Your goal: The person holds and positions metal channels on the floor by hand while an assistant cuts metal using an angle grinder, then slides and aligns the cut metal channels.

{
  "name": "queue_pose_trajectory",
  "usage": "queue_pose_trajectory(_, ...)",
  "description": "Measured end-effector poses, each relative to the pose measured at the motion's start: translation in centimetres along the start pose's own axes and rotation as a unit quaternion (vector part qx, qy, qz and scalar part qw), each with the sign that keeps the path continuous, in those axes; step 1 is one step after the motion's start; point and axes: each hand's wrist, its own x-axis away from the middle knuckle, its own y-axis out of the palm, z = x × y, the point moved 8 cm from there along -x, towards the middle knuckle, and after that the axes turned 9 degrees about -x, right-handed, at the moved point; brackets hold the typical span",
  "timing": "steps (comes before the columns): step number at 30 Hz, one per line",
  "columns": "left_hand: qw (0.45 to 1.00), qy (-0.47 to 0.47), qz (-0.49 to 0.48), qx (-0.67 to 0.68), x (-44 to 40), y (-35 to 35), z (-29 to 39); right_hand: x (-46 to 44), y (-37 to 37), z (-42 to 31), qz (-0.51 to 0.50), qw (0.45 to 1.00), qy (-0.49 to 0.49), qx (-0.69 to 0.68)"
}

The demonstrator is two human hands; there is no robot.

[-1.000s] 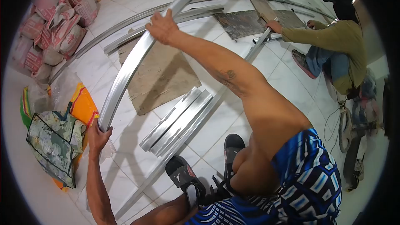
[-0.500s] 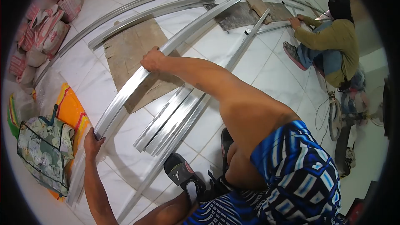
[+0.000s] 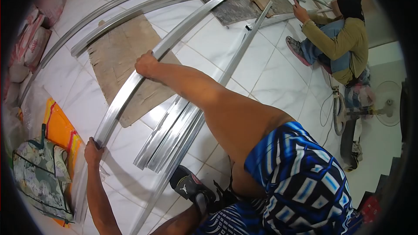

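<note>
A long silver metal channel [image 3: 126, 90] slants from lower left to upper right over the tiled floor. My left hand [image 3: 93, 151] grips its lower end. Farther up, my right hand [image 3: 147, 64] is wrapped round its middle, above a brown board [image 3: 124, 54]. Beneath my right forearm lie short silver channels [image 3: 167, 135], side by side. Along their right side runs another long channel [image 3: 235, 56]. A further channel [image 3: 141, 15] rests across the board's top edge.
A co-worker [image 3: 342, 39] crouches at upper right, one hand raised with a dark object. Red-and-white sacks [image 3: 32, 50] and a floral bag [image 3: 41, 174] are at the left. A fan [image 3: 385, 109] stands at the right. Dark boards [image 3: 233, 8] lie at the top.
The channel in my hands has come down and its far end has moved into view, low over the floor. My right hand has shifted down and left. The co-worker has raised a hand.
</note>
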Motion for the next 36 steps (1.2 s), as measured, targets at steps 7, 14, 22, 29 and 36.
queue_pose_trajectory(7,0.998,0.010,-0.056,-0.015,-1.2,0.9,0.3,0.0,0.9,0.5,-0.070,0.997,0.009,-0.011)
queue_pose_trajectory(14,0.994,0.023,-0.076,-0.078,-1.3,-0.2,0.8,2.1,-1.9,0.1,-0.081,0.996,-0.043,-0.010)
queue_pose_trajectory(22,0.981,0.159,0.107,0.016,2.1,-8.0,11.6,9.6,-8.5,-0.9,-0.115,0.970,-0.216,-0.010)
queue_pose_trajectory(29,0.936,0.312,-0.096,0.134,14.3,-7.9,27.3,23.7,-9.0,0.8,0.011,0.944,-0.196,-0.264)
queue_pose_trajectory(36,0.913,0.381,-0.145,-0.005,18.4,-3.0,30.1,33.8,-3.9,5.2,-0.113,0.902,0.031,-0.414)
